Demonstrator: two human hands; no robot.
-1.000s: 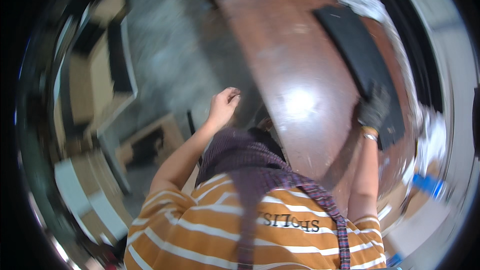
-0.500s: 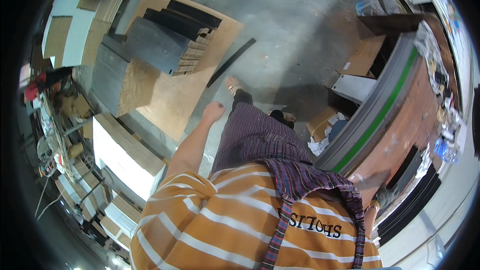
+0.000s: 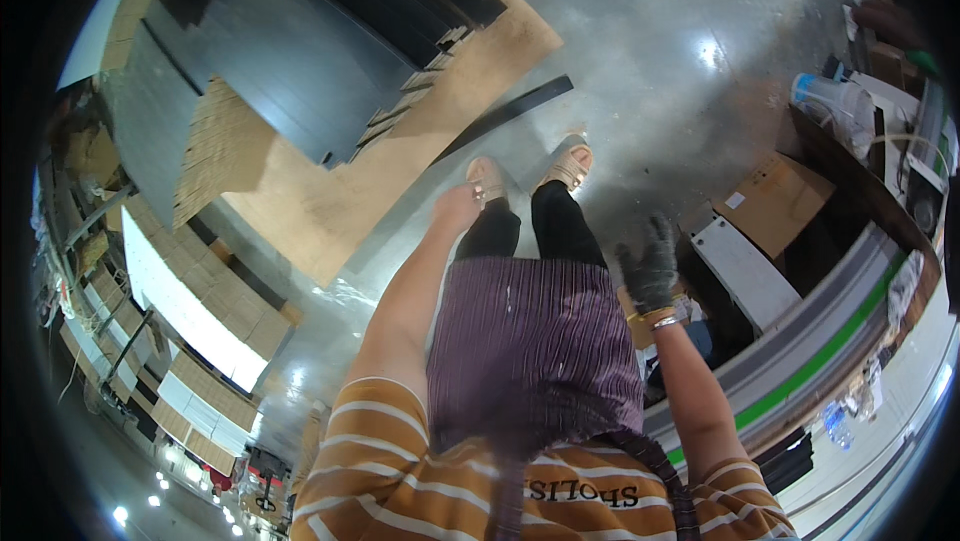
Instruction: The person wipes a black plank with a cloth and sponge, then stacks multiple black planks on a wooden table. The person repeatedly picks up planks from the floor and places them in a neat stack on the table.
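Observation:
My bare left hand point(image 3: 459, 207) hangs over the front of the plywood sheet's near edge, fingers curled in, with nothing visible in it. My right hand point(image 3: 650, 271) wears a dark glove and is held beside my apron, its fingers apart and nothing in them. Ahead on the left, a stack of dark grey boards point(image 3: 290, 51) lies on the plywood sheet point(image 3: 400, 186), their brown edges showing. A long narrow black strip point(image 3: 515, 113) rests on the floor just beyond my sandals point(image 3: 566, 167). Neither hand touches the boards or the strip.
On the right runs a bench point(image 3: 800, 361) with a green stripe. By it stand a cardboard box point(image 3: 775, 201), a white panel point(image 3: 742, 269) and a clear bucket point(image 3: 835, 106). White-faced stacked panels point(image 3: 190, 291) line the left, with cluttered shelves behind.
I have moved closer to the board stack, and my body has turned. My gloved right hand has come forward from the bench side into full view. The left hand stays low and curled.

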